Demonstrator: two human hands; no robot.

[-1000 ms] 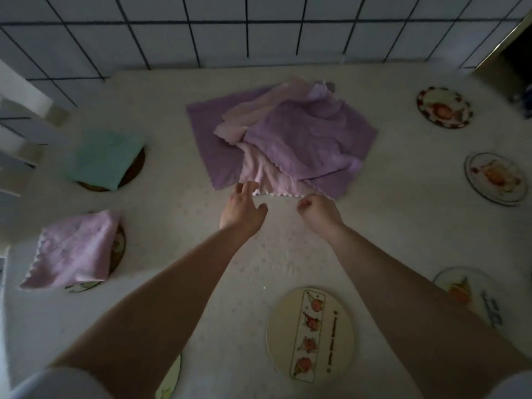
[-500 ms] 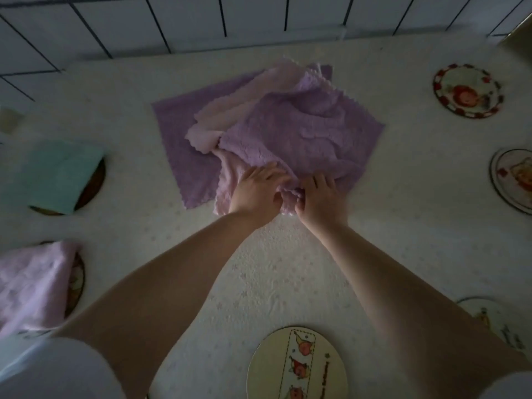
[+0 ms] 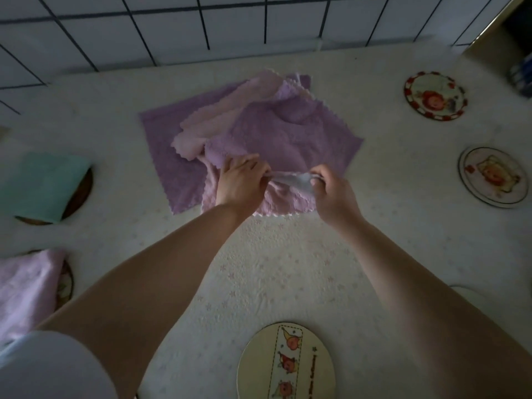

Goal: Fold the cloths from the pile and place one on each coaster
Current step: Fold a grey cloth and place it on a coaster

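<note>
Green folded cloth [image 3: 43,185]: on dark coaster [image 3: 82,194], far left. Pink folded cloth [image 3: 27,286]: on coaster below it. Pile of purple and pink cloths [image 3: 259,131]: counter [image 3: 288,269] centre. Left hand [image 3: 240,181], right hand [image 3: 334,194]: each pinching the raised edge of a pink cloth [image 3: 288,201] at pile's near side. Uncovered coasters: one near centre [image 3: 286,362], two at right [image 3: 434,95] [image 3: 492,177].

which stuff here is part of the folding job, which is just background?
Part of the job:
left hand and right hand, both pinching the pink cloth
cloth pile
bare coasters: near, far right, right
green cloth and folded pink cloth, each lying on a coaster

Just background:
tiled wall
table cover
</note>
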